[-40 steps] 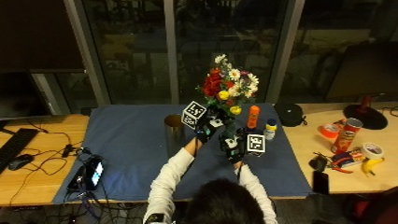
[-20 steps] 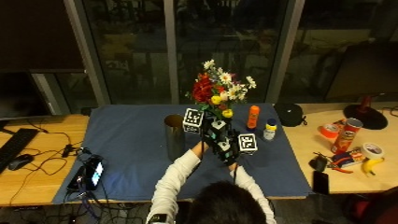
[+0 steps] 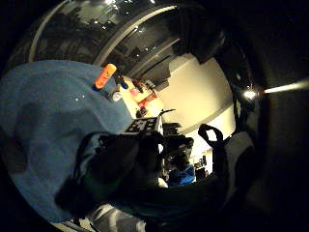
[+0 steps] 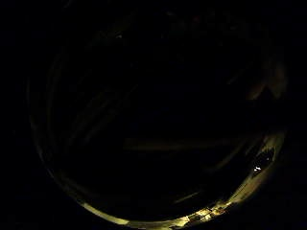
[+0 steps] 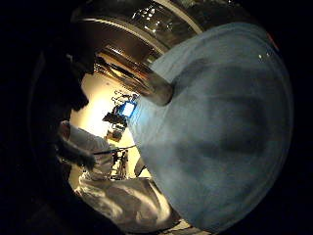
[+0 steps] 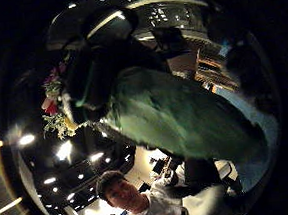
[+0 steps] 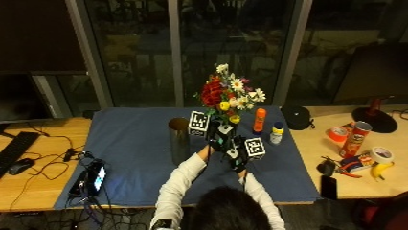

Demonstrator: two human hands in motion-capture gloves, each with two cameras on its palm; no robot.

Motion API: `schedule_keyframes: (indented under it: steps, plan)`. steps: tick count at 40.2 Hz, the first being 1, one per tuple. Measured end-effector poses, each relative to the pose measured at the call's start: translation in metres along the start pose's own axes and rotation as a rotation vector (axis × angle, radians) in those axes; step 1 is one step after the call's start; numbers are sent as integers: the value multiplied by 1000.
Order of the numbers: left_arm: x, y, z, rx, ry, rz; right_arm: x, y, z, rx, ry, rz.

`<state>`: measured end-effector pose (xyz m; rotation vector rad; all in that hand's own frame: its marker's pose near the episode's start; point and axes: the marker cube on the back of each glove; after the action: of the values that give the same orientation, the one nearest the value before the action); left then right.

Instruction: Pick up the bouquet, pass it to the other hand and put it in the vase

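Both hands are up together over the middle of the blue cloth (image 7: 134, 143) on the tabletop (image 7: 38, 167), with the bouquet (image 7: 228, 98) upright between them and above them, clear of the cloth. Left hand (image 7: 215, 136) and right hand (image 7: 241, 151) are touching or nearly so around the stems. The right thumb side palm view shows the green wrap of the bouquet (image 6: 180, 119) filling the frame close to that palm, flower heads at the far end. Can't tell from any view which hand's fingers are actually curled round the stems; the left thumb side palm view is almost fully dark.

Vase (image 7: 179, 141): dark cylinder standing upright on the cloth, just beside the left forearm, on the person's left of the bouquet. Nothing in it.

Orange bottle (image 7: 259, 120) and small white bottle (image 7: 276, 133) stand toward the cloth's far right side. Chips can (image 7: 354, 140), tape roll (image 7: 382, 154) and banana (image 7: 380, 170) sit at the tabletop's right end.
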<state>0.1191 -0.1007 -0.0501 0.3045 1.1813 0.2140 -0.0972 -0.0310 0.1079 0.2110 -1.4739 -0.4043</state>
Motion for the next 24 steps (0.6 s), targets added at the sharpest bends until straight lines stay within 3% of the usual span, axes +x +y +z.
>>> schedule_keyframes:
  steps: [3, 8, 13, 15, 17, 19, 20, 21, 24]
  plan:
    - [5, -9, -10, 15, 0, 7, -7, 5, -7, 15, -3, 26]
    - [23, -21, -26, 39, -2, 20, -4, 4, -33, 110, 153, -52]
    - [99, -10, -42, 79, -55, 53, -3, 1, -57, 135, 267, -118]
    - [106, -17, -54, 111, -99, 80, -3, 1, -65, 143, 294, -113]
    - [104, -31, -68, 135, -152, 194, -5, 4, -69, 162, 295, -44]
    - [106, -49, -82, 154, -188, 429, -7, 5, -73, 176, 311, -15]
    - [109, -57, -89, 168, -194, 506, -8, 5, -75, 180, 319, -17]
    - [111, -61, -96, 189, -192, 509, -10, 5, -76, 183, 325, -20]
    - [114, -66, -114, 265, -158, 273, -15, 6, -80, 191, 350, -12]
